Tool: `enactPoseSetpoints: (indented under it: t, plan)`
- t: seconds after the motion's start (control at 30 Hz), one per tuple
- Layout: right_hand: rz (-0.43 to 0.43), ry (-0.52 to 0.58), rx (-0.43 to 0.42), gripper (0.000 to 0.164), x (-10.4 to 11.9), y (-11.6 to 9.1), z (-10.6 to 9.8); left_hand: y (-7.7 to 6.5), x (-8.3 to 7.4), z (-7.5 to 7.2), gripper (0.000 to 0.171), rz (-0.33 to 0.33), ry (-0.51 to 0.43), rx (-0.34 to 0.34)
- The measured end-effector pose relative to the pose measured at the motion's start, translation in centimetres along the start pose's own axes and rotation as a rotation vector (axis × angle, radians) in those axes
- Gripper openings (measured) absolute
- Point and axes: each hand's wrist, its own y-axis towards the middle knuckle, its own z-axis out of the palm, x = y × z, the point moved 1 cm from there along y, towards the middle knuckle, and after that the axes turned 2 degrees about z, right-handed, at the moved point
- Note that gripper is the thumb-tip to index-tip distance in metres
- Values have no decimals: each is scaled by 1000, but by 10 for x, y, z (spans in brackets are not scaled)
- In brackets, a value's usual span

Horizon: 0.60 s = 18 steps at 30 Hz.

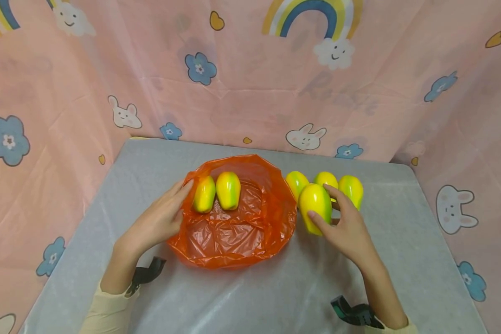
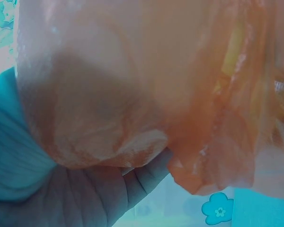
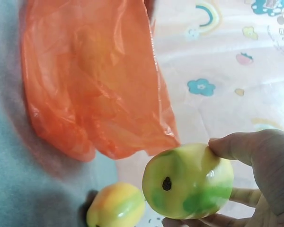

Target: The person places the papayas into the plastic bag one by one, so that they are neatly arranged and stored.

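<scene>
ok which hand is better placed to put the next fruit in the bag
Probably the right hand: it grips a fruit beside the bag, whose mouth is open; the left hand touches the bag's opposite side.

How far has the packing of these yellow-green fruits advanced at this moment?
Looks done: two fruits lie inside the open orange bag, whose left side the left hand touches.
In hand: one fruit, held by the right hand beside the bag.
Left: three fruits on the table beyond it. So probably one third is packed.
</scene>
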Motion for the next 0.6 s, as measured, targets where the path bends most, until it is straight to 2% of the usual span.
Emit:
enactPoseSetpoints:
  t: [0.37, 0.6]
  plan:
    - [-43, 5, -9, 78, 16, 8, -4, -2, 2, -1, 77, 1, 4, -4]
    - [-114, 42, -2, 72, 27, 16, -5, 0, 2, 0, 77, 11, -1, -8]
